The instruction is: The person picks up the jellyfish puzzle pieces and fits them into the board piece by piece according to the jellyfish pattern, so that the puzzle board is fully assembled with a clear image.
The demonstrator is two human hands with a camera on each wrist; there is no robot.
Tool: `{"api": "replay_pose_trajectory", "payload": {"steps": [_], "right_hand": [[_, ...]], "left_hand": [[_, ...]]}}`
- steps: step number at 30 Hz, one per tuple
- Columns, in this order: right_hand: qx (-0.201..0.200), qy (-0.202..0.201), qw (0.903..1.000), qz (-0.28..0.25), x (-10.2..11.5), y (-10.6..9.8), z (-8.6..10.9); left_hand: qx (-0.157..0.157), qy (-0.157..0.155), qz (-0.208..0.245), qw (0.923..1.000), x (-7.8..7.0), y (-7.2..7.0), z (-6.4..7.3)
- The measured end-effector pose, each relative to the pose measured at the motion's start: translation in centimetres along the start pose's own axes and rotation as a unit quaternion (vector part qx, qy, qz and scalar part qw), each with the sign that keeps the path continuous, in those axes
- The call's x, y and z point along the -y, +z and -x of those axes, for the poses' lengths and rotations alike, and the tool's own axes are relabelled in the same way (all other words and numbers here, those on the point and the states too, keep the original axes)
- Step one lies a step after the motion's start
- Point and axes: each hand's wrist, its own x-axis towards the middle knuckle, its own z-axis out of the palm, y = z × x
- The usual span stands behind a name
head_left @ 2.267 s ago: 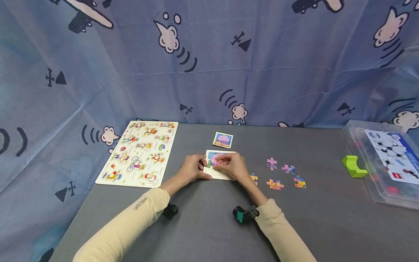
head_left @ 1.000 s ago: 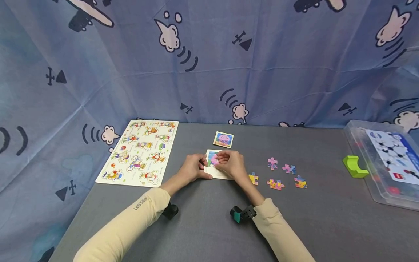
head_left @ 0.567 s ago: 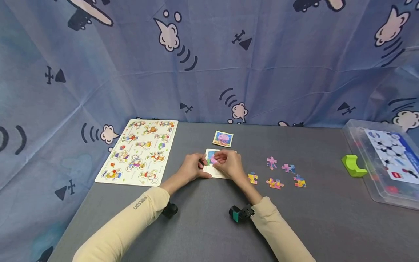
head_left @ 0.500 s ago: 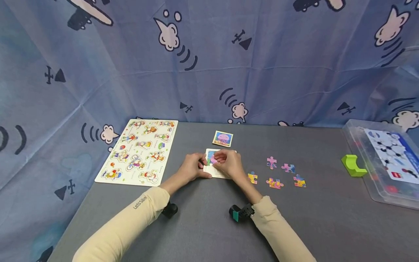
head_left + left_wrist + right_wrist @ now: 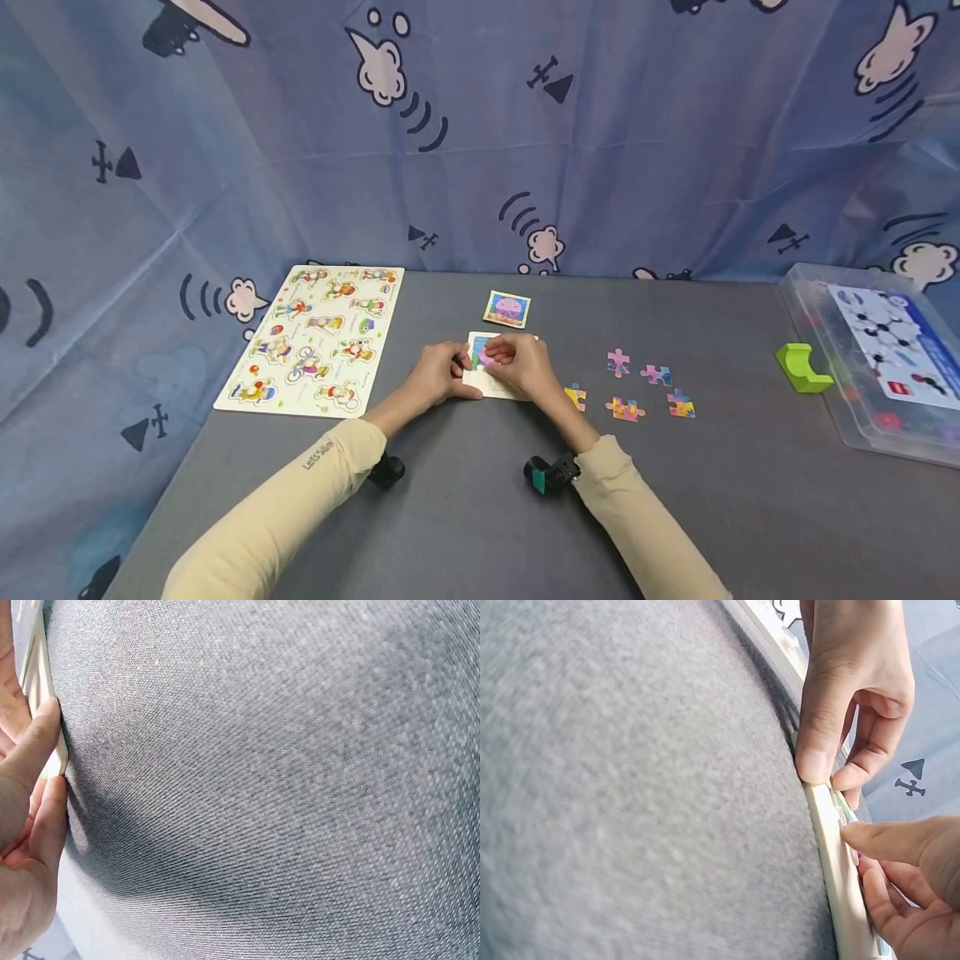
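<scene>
The left hand holds the left edge of a small pale puzzle tray, its thumb at the near corner. Over the tray, the right hand pinches a pink puzzle piece at the printed picture; its fingers hide much of it. In the right wrist view the right thumb and curled fingers are right at the tray's rim, beside the left thumb. The left wrist view shows the tray's edge between fingertips. A square picture card with a pink figure lies just beyond the tray.
Several loose jigsaw pieces lie right of the right hand. A large peg puzzle board lies at the left. At the right are a green curved block and a clear plastic box. A patterned blue curtain hangs behind the table.
The right hand has shifted slightly left over the tray, fingers still pinched together. The left hand keeps its hold on the tray edge. The head view has tilted down slightly.
</scene>
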Motion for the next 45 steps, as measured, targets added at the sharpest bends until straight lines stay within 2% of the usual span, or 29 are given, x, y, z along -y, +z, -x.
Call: {"api": "replay_pose_trajectory", "payload": {"steps": [9,16,21,25,28,32,36,45], "right_hand": [[0.004,-0.008,0.9999,-0.012,-0.1,-0.1,-0.5],[0.026,-0.002,0.9971,-0.072,-0.5,-0.5,-0.3],[0.043,0.009,0.9899,-0.135,-0.9,-1.4,-0.1],[0.055,0.045,0.9804,-0.184,-1.1,-2.5,0.1],[0.058,0.068,0.9742,-0.207,-1.4,-3.2,0.3],[0.067,0.069,0.9751,-0.200,-2.0,-4.1,0.8],[0.070,0.070,0.9790,-0.178,-2.8,-5.4,1.5],[0.025,0.041,0.9860,-0.160,-5.1,-9.5,3.1]], "left_hand": [[-0.008,0.021,-0.013,0.9997,0.0,-0.4,-0.2],[-0.005,0.023,-0.008,0.9997,0.0,-0.3,0.0],[0.005,0.028,-0.011,0.9996,-0.1,-0.2,0.1],[0.008,0.028,-0.013,0.9995,-0.1,-0.2,0.0],[0.008,0.015,-0.002,0.9999,-0.1,-0.1,0.1],[0.005,-0.001,0.014,0.9999,-0.1,0.0,0.3],[0.003,-0.002,0.016,0.9999,-0.2,0.0,0.5],[0.001,-0.004,0.025,0.9997,-0.1,-0.1,0.4]]}}
